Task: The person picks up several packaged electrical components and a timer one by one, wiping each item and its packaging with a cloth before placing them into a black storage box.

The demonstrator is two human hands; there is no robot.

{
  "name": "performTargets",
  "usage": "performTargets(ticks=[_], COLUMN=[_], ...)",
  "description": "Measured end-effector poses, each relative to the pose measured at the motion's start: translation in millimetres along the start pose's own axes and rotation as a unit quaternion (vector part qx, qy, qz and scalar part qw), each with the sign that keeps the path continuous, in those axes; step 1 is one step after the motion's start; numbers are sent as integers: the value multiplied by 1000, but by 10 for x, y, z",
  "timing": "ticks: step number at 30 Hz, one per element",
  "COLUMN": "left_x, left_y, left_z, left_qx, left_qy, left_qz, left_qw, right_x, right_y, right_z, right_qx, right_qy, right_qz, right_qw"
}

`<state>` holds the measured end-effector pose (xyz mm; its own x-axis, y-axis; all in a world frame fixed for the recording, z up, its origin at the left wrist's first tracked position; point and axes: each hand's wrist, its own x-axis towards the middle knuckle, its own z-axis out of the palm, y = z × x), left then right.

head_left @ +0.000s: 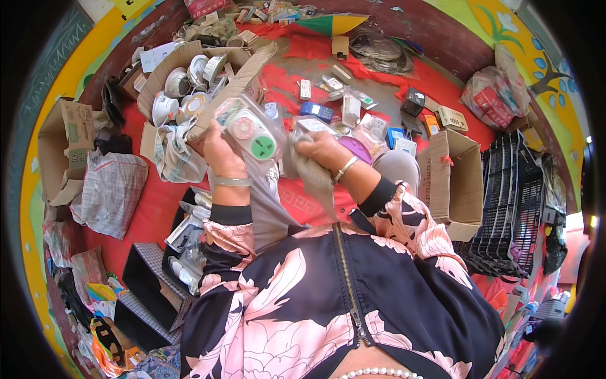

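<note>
My left hand (pixel 225 156) is closed around the edge of a clear plastic package (pixel 251 131), raised in front of me. Inside the package is a white extension socket (pixel 248 127) with a round green face and a round pink one. A grey cloth (pixel 314 177) is bunched in my closed right hand (pixel 325 151) and hangs below it, close to the package's right side. Just past my left hand stands an open cardboard box (pixel 249 77) filled with several white round light fittings (pixel 177 82). A checked cloth (pixel 177 151) drapes over its near side.
Small boxes and packets, among them a blue box (pixel 316 112) and a black box (pixel 413 100), lie ahead on the red floor covering (pixel 287 85). An open carton (pixel 464 164) and black plastic crates (pixel 511 196) stand right. A woven sack (pixel 113 192) and black boxes (pixel 154 268) are left.
</note>
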<state>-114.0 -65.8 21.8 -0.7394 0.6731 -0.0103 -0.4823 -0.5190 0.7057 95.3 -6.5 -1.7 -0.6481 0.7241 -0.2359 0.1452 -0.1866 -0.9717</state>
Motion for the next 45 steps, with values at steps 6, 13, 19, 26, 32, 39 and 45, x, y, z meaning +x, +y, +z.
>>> performTargets(ticks=[6,13,19,26,32,39,45], left_x=[131,-28,-279,-539,-624,-331,-586], left_y=[291,118,9,-155,-121,79,-302], left_z=[34,104,399,392,223,122,261], left_qx=[-57,-99,-80,-67,-10,398,314], left_qy=[91,57,47,-50,-134,-395,-500], left_qz=[17,0,-38,-26,-74,19,-253], left_qw=[994,993,995,996,988,828,766], right_x=[-300,-205,-202,-147,-181,-391,-415], right_y=[183,-68,-124,-64,-27,-282,-574], right_z=[156,88,252,31,-455,-884,-716], right_qx=[-13,277,422,368,269,-153,-339], right_qy=[-46,42,58,117,123,46,-57], right_qz=[51,80,19,18,-86,-119,-184], right_qw=[998,957,904,922,951,980,921])
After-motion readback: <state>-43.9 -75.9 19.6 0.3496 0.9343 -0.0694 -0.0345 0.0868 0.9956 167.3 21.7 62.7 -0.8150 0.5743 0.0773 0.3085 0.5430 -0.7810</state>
